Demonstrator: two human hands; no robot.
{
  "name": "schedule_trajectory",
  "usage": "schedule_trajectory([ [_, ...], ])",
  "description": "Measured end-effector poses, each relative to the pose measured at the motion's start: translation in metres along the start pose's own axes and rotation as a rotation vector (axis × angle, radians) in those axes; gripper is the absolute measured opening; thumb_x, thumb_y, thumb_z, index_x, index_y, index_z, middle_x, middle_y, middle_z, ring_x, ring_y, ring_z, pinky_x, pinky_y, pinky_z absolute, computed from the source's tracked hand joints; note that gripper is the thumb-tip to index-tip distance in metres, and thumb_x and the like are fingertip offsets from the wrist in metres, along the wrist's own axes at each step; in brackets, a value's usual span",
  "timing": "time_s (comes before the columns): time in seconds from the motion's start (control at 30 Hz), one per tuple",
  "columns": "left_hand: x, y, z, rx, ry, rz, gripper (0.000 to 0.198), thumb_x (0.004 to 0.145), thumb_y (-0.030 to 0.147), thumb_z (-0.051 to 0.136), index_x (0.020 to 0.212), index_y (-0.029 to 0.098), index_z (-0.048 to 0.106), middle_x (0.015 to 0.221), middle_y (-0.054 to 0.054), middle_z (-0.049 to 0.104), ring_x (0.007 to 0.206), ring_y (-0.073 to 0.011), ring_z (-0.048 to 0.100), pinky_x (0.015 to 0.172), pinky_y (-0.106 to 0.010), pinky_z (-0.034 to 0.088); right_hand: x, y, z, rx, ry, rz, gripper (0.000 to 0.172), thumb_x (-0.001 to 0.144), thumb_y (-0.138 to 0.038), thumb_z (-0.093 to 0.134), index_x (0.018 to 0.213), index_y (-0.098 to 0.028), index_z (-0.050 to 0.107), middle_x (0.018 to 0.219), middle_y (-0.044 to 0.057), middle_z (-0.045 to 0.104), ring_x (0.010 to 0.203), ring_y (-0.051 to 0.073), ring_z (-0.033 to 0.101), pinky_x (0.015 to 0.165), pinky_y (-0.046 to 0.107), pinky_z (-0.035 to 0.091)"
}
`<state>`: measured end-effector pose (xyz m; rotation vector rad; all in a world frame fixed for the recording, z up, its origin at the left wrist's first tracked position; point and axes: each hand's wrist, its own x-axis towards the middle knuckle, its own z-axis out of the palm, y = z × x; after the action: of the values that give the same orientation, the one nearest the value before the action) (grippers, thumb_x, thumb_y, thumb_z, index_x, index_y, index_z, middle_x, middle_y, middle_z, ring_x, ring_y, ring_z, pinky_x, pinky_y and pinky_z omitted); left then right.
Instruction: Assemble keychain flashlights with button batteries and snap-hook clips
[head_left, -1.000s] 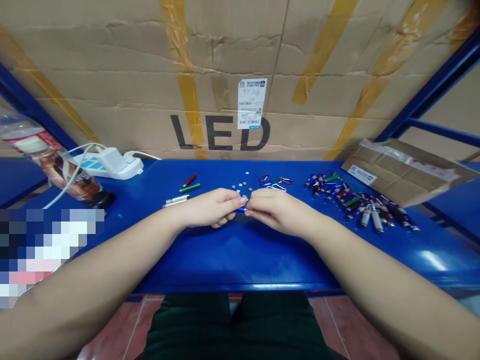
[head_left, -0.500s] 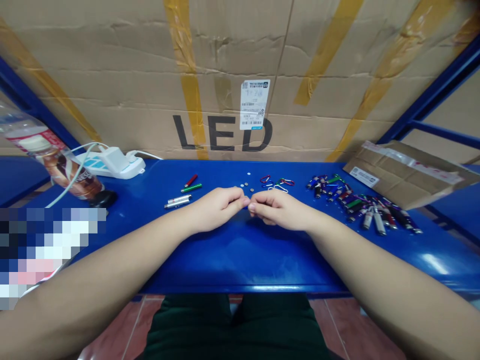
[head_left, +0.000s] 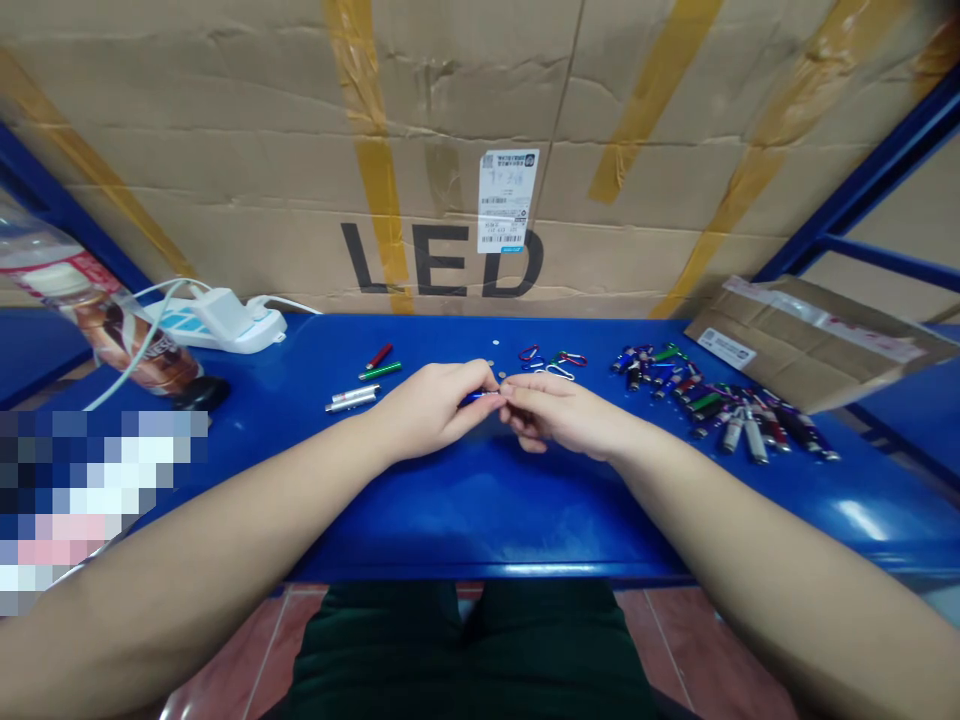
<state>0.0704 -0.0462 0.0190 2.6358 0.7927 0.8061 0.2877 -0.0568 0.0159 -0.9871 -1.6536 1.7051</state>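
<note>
My left hand [head_left: 431, 408] is closed around a slim blue tube [head_left: 472, 397] that looks like a mini flashlight; most of it is hidden by the fingers. At its right end, my right hand [head_left: 559, 408] pinches with thumb and fingertips, the other fingers curled below. Just beyond my hands lie small button cells [head_left: 502, 375] and several coloured carabiner clips [head_left: 559, 370]. Left of my left hand are a red tube [head_left: 380, 356], a green tube [head_left: 381, 371] and silver tubes [head_left: 354, 398].
A pile of mini flashlights [head_left: 705, 400] lies to the right, before a small cardboard box [head_left: 810, 345]. On the left are a drink bottle [head_left: 142, 345] and a white power strip [head_left: 255, 330]. A large taped carton [head_left: 450, 130] stands behind the blue table [head_left: 517, 520].
The blue tube now shows between my hands, where it was nearly hidden before. My right hand's fingers have shifted on its end, and the view has tilted slightly.
</note>
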Motion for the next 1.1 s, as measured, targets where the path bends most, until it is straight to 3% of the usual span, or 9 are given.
schedule_trajectory([
  [0.13, 0.001, 0.002, -0.001, -0.060, 0.009, -0.087, 0.019, 0.102, 0.036, 0.052, 0.095, 0.020, 0.060, 0.087, -0.003, 0.072, 0.078, -0.0174, 0.068, 0.072, -0.028, 0.050, -0.004, -0.005, -0.004, -0.618, 0.103, -0.321, 0.029, 0.102, -0.040, 0.049, 0.083, -0.020, 0.056, 0.076, 0.002, 0.059, 0.069, 0.015, 0.053, 0.066, 0.030, 0.043],
  [0.23, 0.002, 0.003, -0.002, -0.101, 0.056, -0.148, 0.021, 0.102, 0.038, 0.053, 0.093, 0.020, 0.059, 0.086, -0.002, 0.072, 0.076, -0.0169, 0.067, 0.068, -0.027, 0.048, -0.006, -0.010, -0.005, -0.841, 0.132, -0.497, 0.021, 0.102, -0.033, 0.047, 0.088, -0.021, 0.057, 0.085, 0.005, 0.064, 0.078, 0.018, 0.056, 0.073, 0.032, 0.042],
  [0.37, -0.001, 0.002, -0.002, -0.058, 0.089, -0.023, 0.020, 0.104, 0.035, 0.051, 0.095, 0.019, 0.061, 0.088, -0.003, 0.072, 0.078, -0.0168, 0.068, 0.069, -0.026, 0.048, -0.005, -0.007, -0.001, -0.727, 0.145, -0.501, 0.031, 0.103, -0.039, 0.046, 0.078, -0.021, 0.054, 0.075, 0.004, 0.059, 0.071, 0.017, 0.053, 0.068, 0.031, 0.041],
  [0.53, -0.004, 0.000, -0.001, 0.112, 0.099, 0.191, 0.030, 0.108, 0.037, 0.045, 0.091, 0.019, 0.062, 0.082, -0.005, 0.068, 0.075, -0.0180, 0.065, 0.070, -0.028, 0.048, -0.004, -0.004, 0.007, -0.053, -0.066, -0.071, 0.039, 0.097, -0.053, 0.052, 0.073, -0.023, 0.047, 0.058, -0.006, 0.039, 0.048, 0.011, 0.035, 0.050, 0.027, 0.034],
  [0.6, -0.004, -0.001, 0.000, 0.130, 0.085, 0.196, 0.031, 0.108, 0.038, 0.045, 0.091, 0.019, 0.062, 0.083, -0.006, 0.068, 0.075, -0.0185, 0.064, 0.070, -0.028, 0.048, -0.005, -0.004, 0.008, 0.008, -0.106, 0.008, 0.038, 0.097, -0.051, 0.050, 0.072, -0.023, 0.044, 0.058, -0.007, 0.036, 0.047, 0.010, 0.031, 0.049, 0.027, 0.032],
  [0.67, -0.003, -0.002, 0.001, 0.096, 0.060, 0.141, 0.028, 0.107, 0.037, 0.047, 0.092, 0.019, 0.061, 0.086, -0.006, 0.069, 0.078, -0.0186, 0.065, 0.071, -0.028, 0.048, -0.006, -0.006, 0.007, -0.184, -0.019, -0.057, 0.034, 0.100, -0.045, 0.046, 0.073, -0.022, 0.045, 0.062, -0.004, 0.042, 0.052, 0.012, 0.037, 0.053, 0.028, 0.035],
  [0.77, 0.001, -0.004, 0.004, -0.039, 0.041, -0.021, 0.022, 0.104, 0.036, 0.050, 0.094, 0.019, 0.060, 0.089, -0.004, 0.071, 0.079, -0.0177, 0.066, 0.072, -0.028, 0.048, -0.008, -0.007, 0.004, -0.691, 0.159, -0.316, 0.027, 0.102, -0.034, 0.044, 0.080, -0.021, 0.050, 0.076, 0.003, 0.055, 0.068, 0.016, 0.050, 0.066, 0.031, 0.040],
  [0.83, 0.003, -0.005, 0.006, -0.135, 0.052, -0.130, 0.023, 0.103, 0.038, 0.051, 0.093, 0.019, 0.060, 0.088, -0.003, 0.070, 0.078, -0.0171, 0.064, 0.071, -0.027, 0.046, -0.009, -0.007, 0.000, -0.925, 0.166, -0.440, 0.022, 0.104, -0.030, 0.043, 0.086, -0.020, 0.051, 0.084, 0.005, 0.059, 0.076, 0.018, 0.052, 0.072, 0.032, 0.040],
  [1.1, 0.003, -0.001, 0.006, -0.301, 0.036, -0.203, 0.028, 0.101, 0.043, 0.050, 0.087, 0.019, 0.056, 0.079, 0.001, 0.062, 0.074, -0.0152, 0.055, 0.070, -0.027, 0.042, -0.005, -0.002, -0.004, -1.009, 0.127, -0.646, 0.031, 0.107, -0.027, 0.040, 0.076, -0.022, 0.041, 0.070, -0.001, 0.047, 0.065, 0.015, 0.044, 0.066, 0.030, 0.035],
])
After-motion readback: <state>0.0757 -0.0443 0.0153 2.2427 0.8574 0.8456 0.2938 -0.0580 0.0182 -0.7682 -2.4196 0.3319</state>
